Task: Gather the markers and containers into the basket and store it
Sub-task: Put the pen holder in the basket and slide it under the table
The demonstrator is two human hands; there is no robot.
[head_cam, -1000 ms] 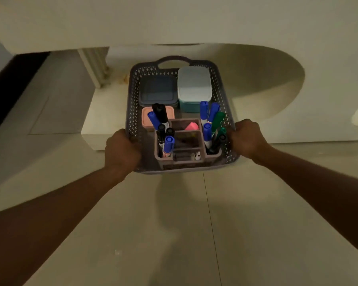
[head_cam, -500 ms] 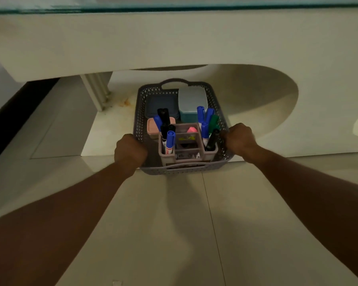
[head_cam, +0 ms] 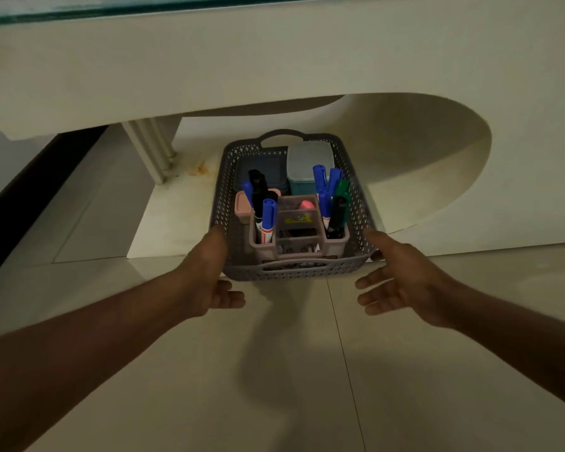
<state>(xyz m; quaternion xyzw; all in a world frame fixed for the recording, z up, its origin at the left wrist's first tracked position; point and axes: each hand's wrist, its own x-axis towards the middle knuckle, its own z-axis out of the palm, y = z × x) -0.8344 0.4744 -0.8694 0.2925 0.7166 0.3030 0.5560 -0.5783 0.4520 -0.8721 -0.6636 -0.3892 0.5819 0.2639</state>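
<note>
A grey perforated basket point(head_cam: 224, 203) rests on the low white shelf under the table. Inside it stands a pink divided organiser point(head_cam: 299, 238) holding blue, black and green markers point(head_cam: 268, 220). Behind that sit a light blue lidded container point(head_cam: 309, 161), a dark grey container point(head_cam: 268, 168) and a small pink container point(head_cam: 241, 203). My left hand point(head_cam: 214, 275) is open beside the basket's front left corner, fingers apart, thumb near the rim. My right hand point(head_cam: 402, 282) is open at the front right corner, palm inward, holding nothing.
The white tabletop's thick curved edge point(head_cam: 274, 60) overhangs the basket. A ribbed white table leg point(head_cam: 154, 151) stands to the left of the basket, and a curved white base wall point(head_cam: 437, 164) rises to the right. Pale floor tiles point(head_cam: 291, 370) lie below my arms.
Both hands have let go of the basket's sides and opened, drawing back toward me. The basket now sits on the shelf under the table.
</note>
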